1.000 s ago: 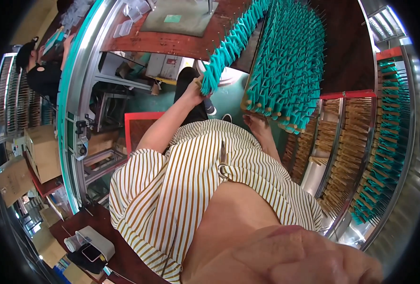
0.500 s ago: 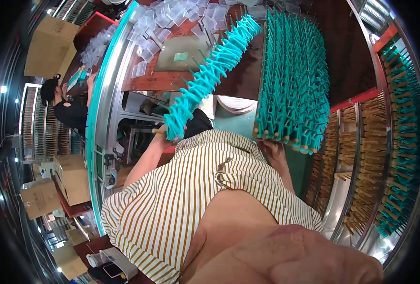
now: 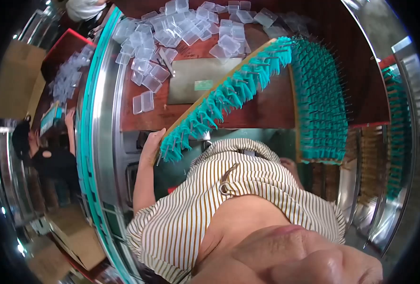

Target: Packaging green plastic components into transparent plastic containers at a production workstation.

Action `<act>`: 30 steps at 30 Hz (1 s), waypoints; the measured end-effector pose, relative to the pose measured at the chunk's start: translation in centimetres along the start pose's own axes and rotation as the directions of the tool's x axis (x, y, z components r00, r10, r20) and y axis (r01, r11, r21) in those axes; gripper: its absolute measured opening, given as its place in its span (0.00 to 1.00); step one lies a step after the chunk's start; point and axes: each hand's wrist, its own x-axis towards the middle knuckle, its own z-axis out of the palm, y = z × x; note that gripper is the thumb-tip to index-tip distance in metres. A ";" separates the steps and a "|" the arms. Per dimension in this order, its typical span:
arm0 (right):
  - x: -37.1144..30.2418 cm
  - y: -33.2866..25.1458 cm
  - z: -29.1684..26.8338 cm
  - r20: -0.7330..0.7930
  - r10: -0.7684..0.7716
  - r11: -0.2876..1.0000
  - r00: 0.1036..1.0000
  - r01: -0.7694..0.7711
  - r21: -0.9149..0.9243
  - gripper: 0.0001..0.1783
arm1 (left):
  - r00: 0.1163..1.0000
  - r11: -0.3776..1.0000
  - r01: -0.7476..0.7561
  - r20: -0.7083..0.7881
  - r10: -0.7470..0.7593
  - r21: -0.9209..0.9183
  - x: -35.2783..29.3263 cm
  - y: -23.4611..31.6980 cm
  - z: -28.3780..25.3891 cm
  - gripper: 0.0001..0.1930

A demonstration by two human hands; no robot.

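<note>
My left hand (image 3: 152, 144) is closed around the lower end of a long wooden strip (image 3: 198, 102). Metal pins stick out of the strip, hung with a row of soft teal pieces (image 3: 224, 97). It slants up to the right, and its far end reaches the top of a dense block of similar teal rows (image 3: 319, 102). That block stands at the table's right part, with a wooden strip along its left side. My right hand (image 3: 289, 165) is low beside the block's near end; its fingers are mostly hidden, so its grip does not show.
Clear plastic boxes (image 3: 181, 26) lie heaped at the back of the dark red table (image 3: 146, 120), behind a grey plate (image 3: 186, 78). A teal-edged metal rail (image 3: 96, 118) runs along the left. Beyond it a co-worker (image 3: 53, 161) handles a teal piece. Racks (image 3: 397, 137) stand at right.
My left hand has turned the strip, so its wooden side now faces up-left and the teal pieces hang toward lower right. The view has shifted, and my right hand shows less.
</note>
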 end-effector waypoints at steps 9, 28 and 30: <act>0.7 -30.1 7.3 -0.266 -0.841 0.539 0.471 0.769 -0.344 0.20 | 0.977 0.989 -0.130 0.181 0.116 0.069 8.2 3.5 -9.7 0.16; 11.6 -26.2 10.2 -0.039 -0.652 0.565 0.758 0.519 0.641 0.46 | 0.894 0.690 -0.446 0.319 0.314 0.570 17.2 13.2 -11.4 0.23; 12.4 -23.6 11.5 -0.085 -0.656 0.493 0.750 0.511 0.704 0.44 | 0.892 0.628 -0.451 0.286 0.351 0.635 17.6 14.2 -11.4 0.17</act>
